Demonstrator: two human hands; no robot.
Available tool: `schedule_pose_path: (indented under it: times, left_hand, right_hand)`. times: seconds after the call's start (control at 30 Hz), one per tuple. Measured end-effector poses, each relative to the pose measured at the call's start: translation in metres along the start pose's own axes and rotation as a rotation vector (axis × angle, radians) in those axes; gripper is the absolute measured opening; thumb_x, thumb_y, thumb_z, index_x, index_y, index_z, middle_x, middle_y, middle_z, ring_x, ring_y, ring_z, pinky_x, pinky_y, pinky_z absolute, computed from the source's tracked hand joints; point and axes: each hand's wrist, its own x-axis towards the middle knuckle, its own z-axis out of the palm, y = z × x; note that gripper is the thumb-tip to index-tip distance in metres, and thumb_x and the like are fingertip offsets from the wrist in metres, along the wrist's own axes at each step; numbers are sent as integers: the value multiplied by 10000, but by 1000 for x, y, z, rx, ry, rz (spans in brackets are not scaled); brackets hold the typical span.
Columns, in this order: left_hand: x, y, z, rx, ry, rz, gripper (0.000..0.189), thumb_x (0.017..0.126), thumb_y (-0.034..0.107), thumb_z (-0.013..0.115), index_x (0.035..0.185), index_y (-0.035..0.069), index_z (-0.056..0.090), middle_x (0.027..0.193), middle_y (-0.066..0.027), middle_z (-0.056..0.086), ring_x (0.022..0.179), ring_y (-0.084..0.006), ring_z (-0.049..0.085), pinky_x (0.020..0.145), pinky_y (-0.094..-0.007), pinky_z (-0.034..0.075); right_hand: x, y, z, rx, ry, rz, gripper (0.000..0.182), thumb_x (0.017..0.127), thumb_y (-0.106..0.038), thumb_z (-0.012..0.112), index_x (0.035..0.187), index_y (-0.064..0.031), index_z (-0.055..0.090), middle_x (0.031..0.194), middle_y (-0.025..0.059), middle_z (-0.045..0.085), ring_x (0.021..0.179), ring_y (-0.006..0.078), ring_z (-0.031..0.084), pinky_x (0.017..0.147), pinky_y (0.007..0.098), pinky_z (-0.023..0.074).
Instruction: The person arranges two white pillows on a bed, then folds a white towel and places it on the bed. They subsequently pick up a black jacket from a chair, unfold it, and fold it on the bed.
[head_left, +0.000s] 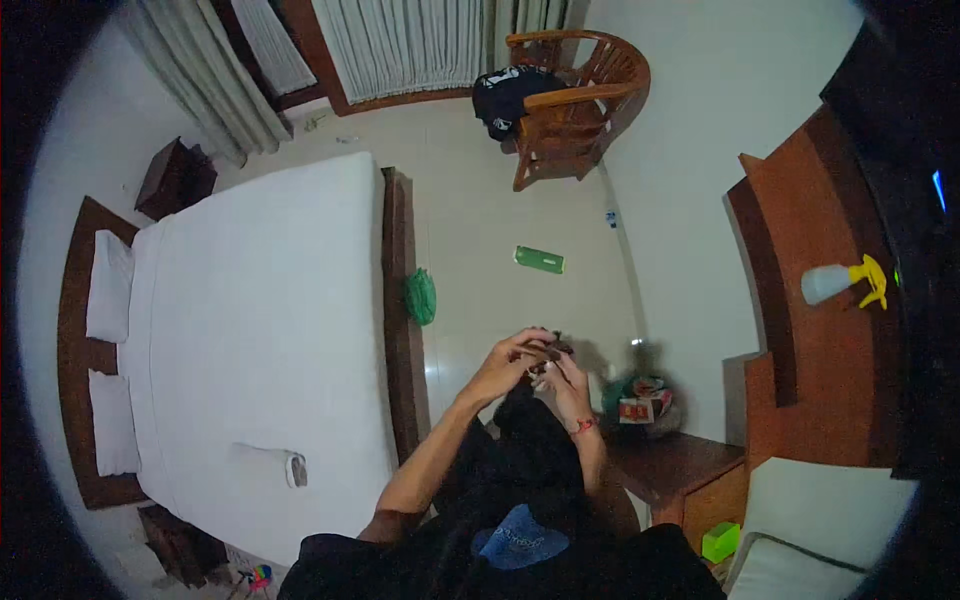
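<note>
Both of my hands are together in front of my body, at the lower middle of the view. My left hand (504, 367) reaches in from the left with fingers bent over a small dark brown item (553, 348), too small and blurred to name. My right hand (568, 382), with a red bracelet (583, 425) at its wrist, holds the same item from the right and below. A bit of something whitish shows between the fingers. Under the hands hangs black cloth (525, 420), which merges with my dark clothing.
A white-sheeted bed (262, 300) fills the left. A green bag (421, 297) is beside its footboard; a green box (539, 259) lies on the tiled floor. A wooden armchair (577, 97) holds dark clothing. Right are a bag of packets (645, 405) and a spray bottle (829, 285) on wooden furniture.
</note>
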Motion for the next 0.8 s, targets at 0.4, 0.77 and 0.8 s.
schedule_pose_path:
  times: [0.4, 0.77, 0.8]
  left_hand:
    - [178, 62, -28, 235, 273, 148, 201, 963, 134, 593, 1098, 2, 662, 975, -55, 614, 873, -125, 576, 783, -277, 476]
    - [366, 96, 12, 339, -95, 247, 177, 966, 110, 562, 1077, 0, 645, 940, -56, 538, 829, -157, 563, 734, -287, 465]
    - [381, 101, 27, 307, -151, 198, 178, 961, 103, 563, 1087, 4, 642, 946, -61, 550, 831, -161, 566, 734, -293, 469]
  right_hand:
    - [198, -60, -38, -256, -72, -299, 218, 885, -36, 582, 1091, 33, 588, 1042, 115, 614, 943, 173, 603, 821, 306, 500]
    - [285, -103, -121, -99, 397, -259, 292, 877, -75, 629, 1149, 27, 595, 1080, 157, 659, 961, 179, 640, 837, 317, 503]
    - [287, -108, -137, -158, 397, -317, 235, 886, -91, 632, 1089, 27, 619, 1029, 142, 668, 932, 159, 645, 807, 303, 505]
